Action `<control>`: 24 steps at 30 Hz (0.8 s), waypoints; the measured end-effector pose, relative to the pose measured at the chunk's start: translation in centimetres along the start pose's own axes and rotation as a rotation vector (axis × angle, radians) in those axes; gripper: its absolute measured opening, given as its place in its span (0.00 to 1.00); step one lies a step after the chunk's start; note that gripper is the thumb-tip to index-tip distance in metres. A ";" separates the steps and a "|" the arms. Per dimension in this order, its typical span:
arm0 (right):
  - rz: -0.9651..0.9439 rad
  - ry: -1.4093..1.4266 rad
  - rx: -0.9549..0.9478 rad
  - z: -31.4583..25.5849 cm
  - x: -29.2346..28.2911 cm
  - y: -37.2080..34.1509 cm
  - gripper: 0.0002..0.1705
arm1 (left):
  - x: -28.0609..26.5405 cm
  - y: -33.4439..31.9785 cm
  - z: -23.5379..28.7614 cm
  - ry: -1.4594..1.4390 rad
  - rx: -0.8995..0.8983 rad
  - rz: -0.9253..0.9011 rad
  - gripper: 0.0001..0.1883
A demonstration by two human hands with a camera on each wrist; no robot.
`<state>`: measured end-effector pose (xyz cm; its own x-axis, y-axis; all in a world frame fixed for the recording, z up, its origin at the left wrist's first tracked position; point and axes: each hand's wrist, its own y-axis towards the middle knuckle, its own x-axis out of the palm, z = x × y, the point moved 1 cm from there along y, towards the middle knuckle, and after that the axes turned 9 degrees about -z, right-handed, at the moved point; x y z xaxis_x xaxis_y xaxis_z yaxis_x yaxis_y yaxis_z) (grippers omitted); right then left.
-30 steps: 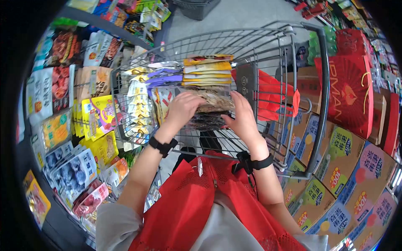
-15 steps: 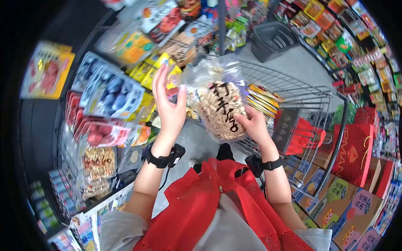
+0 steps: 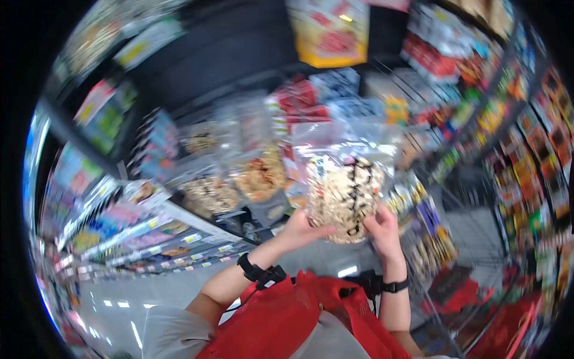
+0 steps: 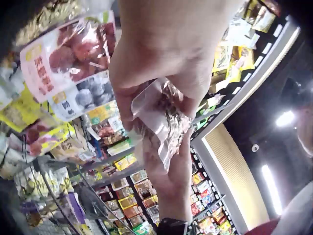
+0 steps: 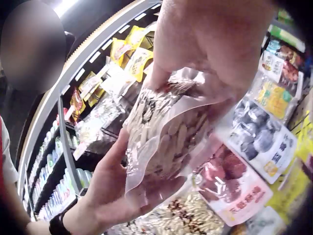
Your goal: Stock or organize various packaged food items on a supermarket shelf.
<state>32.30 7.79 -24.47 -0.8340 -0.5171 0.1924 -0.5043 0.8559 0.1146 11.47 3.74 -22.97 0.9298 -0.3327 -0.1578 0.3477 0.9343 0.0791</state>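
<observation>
A clear plastic bag of pale seeds (image 3: 341,191) with black writing down its front is held up before the chest. My left hand (image 3: 299,232) grips its lower left corner, thumb across the front. At the lower right, my right hand (image 3: 385,230) pinches the bag with the thumb on the front. The right wrist view has the long seeds (image 5: 178,142) showing through the film, with the fingers behind partly hidden. Beyond the bag, more clear bags of pale pieces (image 3: 209,194) lie on the shelf display.
A wire shopping cart (image 3: 439,317) with packets and a red item stands at my right. Red fruit bags (image 5: 230,181) and blueberry bags (image 5: 259,137) fill the display ahead. A low shelf unit with a white edge (image 3: 197,221) runs along the left.
From over the cart, both hands have come away with the bag of seeds. My left hand, open beside the bag half a second ago, now grips it. The view has swung left towards the shelves.
</observation>
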 end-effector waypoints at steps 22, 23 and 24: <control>-0.371 -0.224 -0.242 -5.4 22.7 3.8 0.36 | -11.6 -19.1 9.6 0.927 0.091 0.804 0.42; -0.339 -0.203 -0.267 -5.3 22.7 3.8 0.36 | -11.5 -19.1 10.5 0.782 0.072 0.728 0.44; -0.336 -0.202 -0.267 -5.5 22.6 4.1 0.36 | -13.7 -19.2 13.0 1.070 0.171 0.878 0.42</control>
<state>12.61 -0.35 -14.31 -0.6749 -0.7325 -0.0889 -0.7003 0.5979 0.3900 -6.32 -11.31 -9.51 0.3333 0.6778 -0.6554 -0.2111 0.7311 0.6488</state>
